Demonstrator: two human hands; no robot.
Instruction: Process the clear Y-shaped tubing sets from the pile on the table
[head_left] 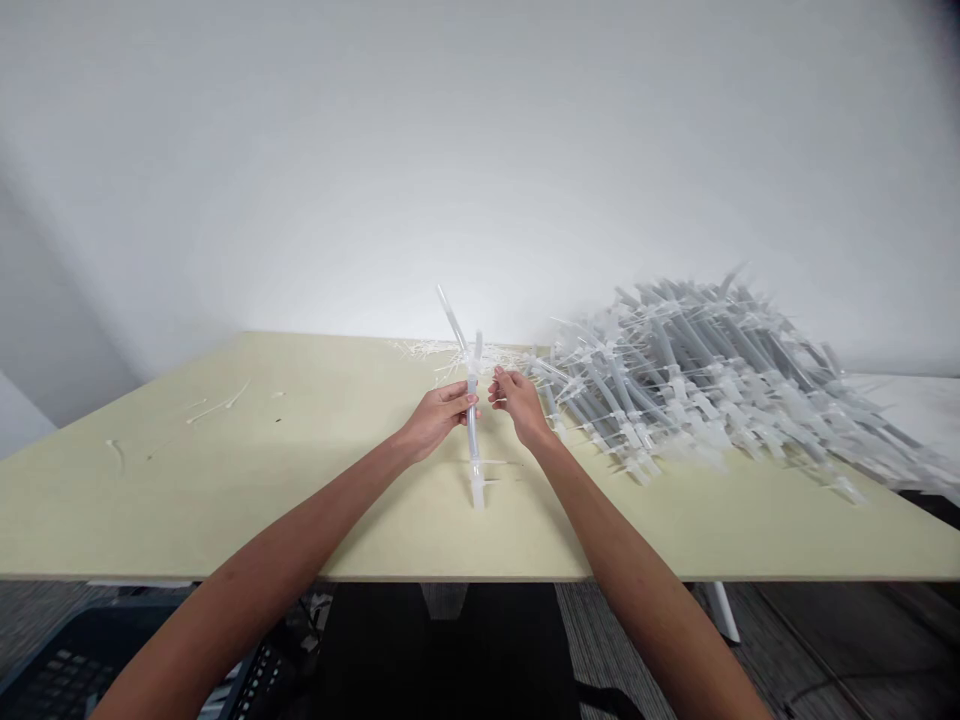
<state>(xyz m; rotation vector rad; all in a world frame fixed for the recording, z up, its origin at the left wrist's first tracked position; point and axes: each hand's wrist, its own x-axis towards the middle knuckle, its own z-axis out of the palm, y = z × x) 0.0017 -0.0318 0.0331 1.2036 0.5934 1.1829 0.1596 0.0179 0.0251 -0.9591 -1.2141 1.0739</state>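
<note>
My left hand [437, 418] is closed around a clear plastic tube [472, 440], held upright over the table. A whitish branching connector [475, 364] tops this tube, and a second length of clear tubing [451, 315] slants up to the left from it. Lower down, thin cable ties stick out to the right near a pale end fitting [478, 492]. Just right of the connector is my right hand [519, 400], its fingertips pinched together. Whatever is between them is too small to make out.
A big heap of similar tube assemblies [697, 370] covers the table's right side. Loose white cable ties [424, 349] lie along the back edge, and a few strips [225, 402] lie at left. Below the table's left front stands a dark plastic basket [82, 655].
</note>
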